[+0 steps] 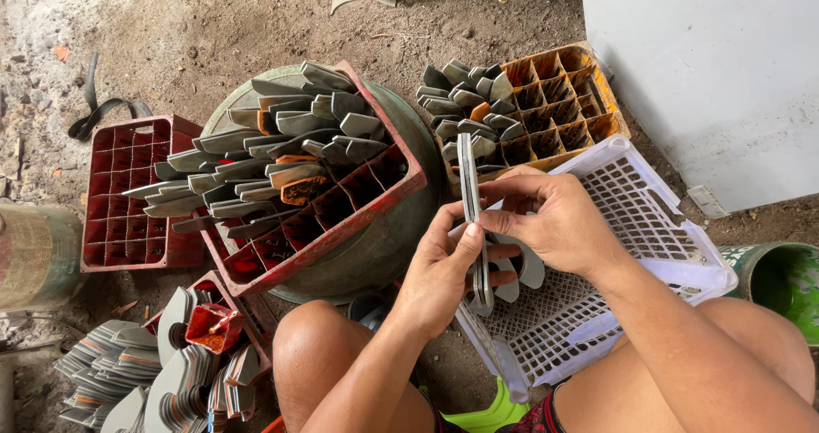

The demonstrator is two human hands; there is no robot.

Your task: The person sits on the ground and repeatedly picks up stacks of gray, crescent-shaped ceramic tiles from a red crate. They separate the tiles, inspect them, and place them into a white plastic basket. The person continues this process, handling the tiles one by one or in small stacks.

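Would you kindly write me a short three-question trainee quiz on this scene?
1. True or false: both hands hold the same stack of flat grey pieces.
2. Which container lies right under the hands: A) red crate, B) white basket, C) green bucket?
3. What colour is the divided crate beyond the white basket?

Key:
1. True: the left hand and right hand both grip it.
2. B, the white basket.
3. Orange: the orange crate, partly filled with grey pieces.

The floor (213, 23) was bare, dusty dirt — littered with small scraps. A white panel (708, 75) lay at the far right; left of it, a black strap (102, 109) curled in daylight.
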